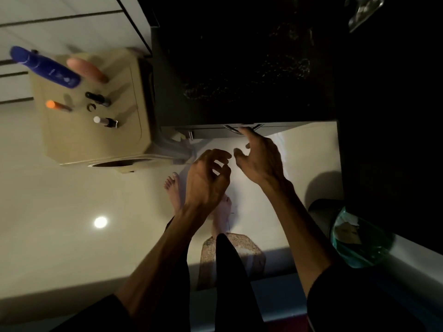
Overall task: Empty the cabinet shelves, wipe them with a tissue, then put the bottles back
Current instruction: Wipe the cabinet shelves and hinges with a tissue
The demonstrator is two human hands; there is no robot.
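- Left hand hangs in the air over the floor, fingers loosely curled and holding nothing.
- Far left, a beige stool carries the bottles taken out: a big blue bottle, a pink bottle beside it, a small orange-capped bottle, a small dark bottle and a white-capped small bottle, all standing apart from one another.
- Just right of the stool stands the dark cabinet; its inside is too dark to read.
- Right hand reaches forward with fingers spread and relaxed, empty, its fingertips close to a metal handle on the cabinet's lower edge; whether they touch cannot be told.
- Bare feet show on the floor under both hands.
- Far right, a bin with a green liner sits low beside the cabinet.
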